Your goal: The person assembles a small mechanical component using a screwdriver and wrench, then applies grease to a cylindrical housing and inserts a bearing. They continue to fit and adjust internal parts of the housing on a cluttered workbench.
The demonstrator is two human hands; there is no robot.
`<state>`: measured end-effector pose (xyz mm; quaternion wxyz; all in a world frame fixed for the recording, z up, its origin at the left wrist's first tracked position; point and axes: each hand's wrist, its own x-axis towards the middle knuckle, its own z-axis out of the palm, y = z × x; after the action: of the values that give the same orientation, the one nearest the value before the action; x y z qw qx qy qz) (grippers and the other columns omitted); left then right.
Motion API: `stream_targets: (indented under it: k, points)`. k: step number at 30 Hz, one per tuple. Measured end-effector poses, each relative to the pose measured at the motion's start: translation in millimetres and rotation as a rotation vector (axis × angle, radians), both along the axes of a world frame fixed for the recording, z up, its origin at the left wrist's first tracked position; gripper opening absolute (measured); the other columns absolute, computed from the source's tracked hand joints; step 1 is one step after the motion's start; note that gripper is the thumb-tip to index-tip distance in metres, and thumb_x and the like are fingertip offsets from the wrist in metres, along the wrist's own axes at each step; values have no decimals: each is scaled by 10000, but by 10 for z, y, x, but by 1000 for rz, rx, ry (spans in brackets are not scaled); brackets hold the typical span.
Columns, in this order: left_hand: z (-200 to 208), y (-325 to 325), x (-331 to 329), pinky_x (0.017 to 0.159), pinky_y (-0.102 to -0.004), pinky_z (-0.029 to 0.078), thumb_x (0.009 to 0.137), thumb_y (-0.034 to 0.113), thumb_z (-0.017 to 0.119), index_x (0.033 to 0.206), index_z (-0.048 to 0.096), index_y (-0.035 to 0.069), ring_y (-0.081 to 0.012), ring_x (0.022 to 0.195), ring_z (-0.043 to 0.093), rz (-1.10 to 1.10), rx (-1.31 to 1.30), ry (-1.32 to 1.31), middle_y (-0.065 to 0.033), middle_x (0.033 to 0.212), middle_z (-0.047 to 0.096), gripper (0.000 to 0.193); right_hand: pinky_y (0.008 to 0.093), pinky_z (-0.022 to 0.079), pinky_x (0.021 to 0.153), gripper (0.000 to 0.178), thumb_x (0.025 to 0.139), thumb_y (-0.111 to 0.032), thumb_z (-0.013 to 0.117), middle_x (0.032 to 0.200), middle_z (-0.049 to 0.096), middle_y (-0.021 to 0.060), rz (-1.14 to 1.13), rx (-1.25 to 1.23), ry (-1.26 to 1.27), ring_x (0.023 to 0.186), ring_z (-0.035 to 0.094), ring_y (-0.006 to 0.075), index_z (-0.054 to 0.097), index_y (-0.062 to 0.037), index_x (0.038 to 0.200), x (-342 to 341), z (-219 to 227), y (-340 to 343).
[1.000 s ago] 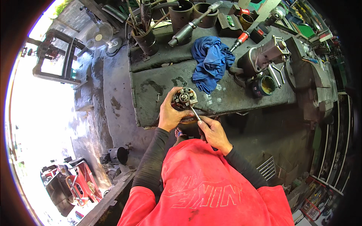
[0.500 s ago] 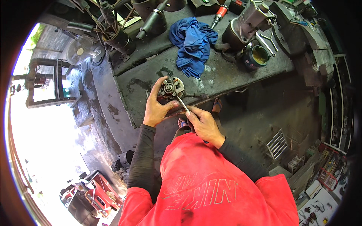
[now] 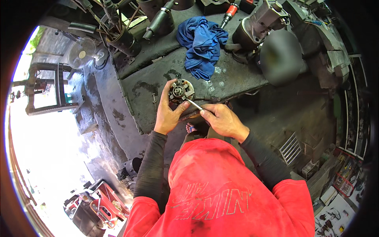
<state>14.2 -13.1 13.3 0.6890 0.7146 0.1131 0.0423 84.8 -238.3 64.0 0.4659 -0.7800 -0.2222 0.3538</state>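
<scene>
My left hand is closed around a round metal motor part, thumb at its near edge and fingers along its left side. The part has a central hub ringed by small blocks and coppery bits, facing up, at the front of the dark workbench. In my right hand is a slim tool with a bare metal shaft, which looks like a screwdriver; my palm hides its handle. Its tip touches, or nearly touches, the part's lower right rim. A long thin bolt stands or lies on the bench just left of my left hand.
A blue cloth lies crumpled on the workbench. Behind it are a red-handled tool and a grey motor housing. A blurred patch covers the bench's right end. A tool-filled can stands back left; a fan is farther left.
My right hand has swung outward to the right, so the tool shaft lies at a flatter angle to the part. My left hand keeps its hold, shifted very slightly right.
</scene>
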Motion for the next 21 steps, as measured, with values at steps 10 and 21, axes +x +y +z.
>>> stream_targets:
  k: [10,21]
  points:
    - [-91,50,-35,1262,-401,345,998,160,799,1675,266,128,-261,1499,419,-63,76,5,-147,1642,380,862,494,521,756,342,1045,-294,610,861,714,251,429,-178,-41,813,710,398,754,9,1111,811,259,57]
    - [-83,28,-35,1240,-384,384,1053,128,733,1699,180,139,-212,1444,470,-77,119,-23,-132,1568,458,850,277,460,530,268,1109,-243,599,749,639,-7,398,-103,237,592,561,71,751,-23,1128,764,157,138]
